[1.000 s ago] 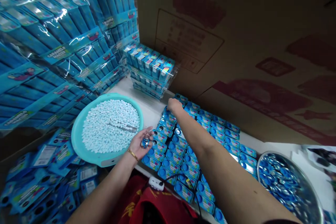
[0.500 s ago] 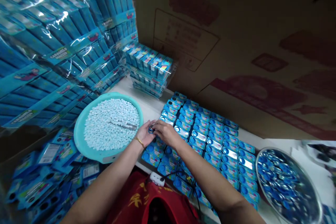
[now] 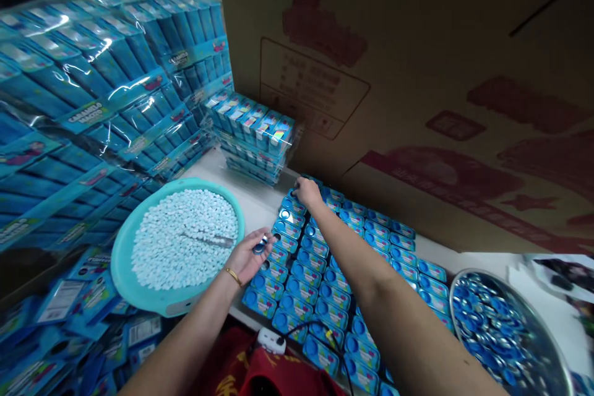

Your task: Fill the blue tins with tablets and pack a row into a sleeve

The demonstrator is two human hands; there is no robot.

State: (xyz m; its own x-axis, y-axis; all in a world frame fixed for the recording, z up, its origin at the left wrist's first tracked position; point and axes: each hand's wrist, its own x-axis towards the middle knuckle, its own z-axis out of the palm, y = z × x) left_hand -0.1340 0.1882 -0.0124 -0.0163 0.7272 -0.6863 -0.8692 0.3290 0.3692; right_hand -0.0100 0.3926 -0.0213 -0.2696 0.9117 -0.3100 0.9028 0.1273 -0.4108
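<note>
My left hand (image 3: 248, 255) sits palm-up just beside the round turquoise plastic basin (image 3: 121, 260), fingers curled narrowly around a few small blue lids (image 3: 260, 245) pinched at the fingertips. That basin is filled nearly to the rim with small pale blue-white tablets (image 3: 180, 238), and a slim clear scoop-like piece (image 3: 208, 239) lies across them. My right hand (image 3: 306, 190) is stretched forward to the far corner of the grid of small blue rectangular tins (image 3: 325, 272) laid in rows on the white table (image 3: 253, 195); its fingertips press down on one of the far tins, and from this angle I cannot tell whether they grip anything. The tins lie touching one another, each showing a round opening at one end, and I can't make out their contents. At the right edge stands a round metal bowl (image 3: 554, 346) heaped with more shiny blue lids (image 3: 492, 322). Behind the basin, shrink-wrapped stacks of blue cartons (image 3: 93, 105) lean against each other, with a smaller wrapped pack of tins (image 3: 253, 136) near the far tins. A big brown cardboard box (image 3: 417, 74) rises behind everything, and loose flat blue printed cartons (image 3: 69, 322) lie heaped at lower left.
</note>
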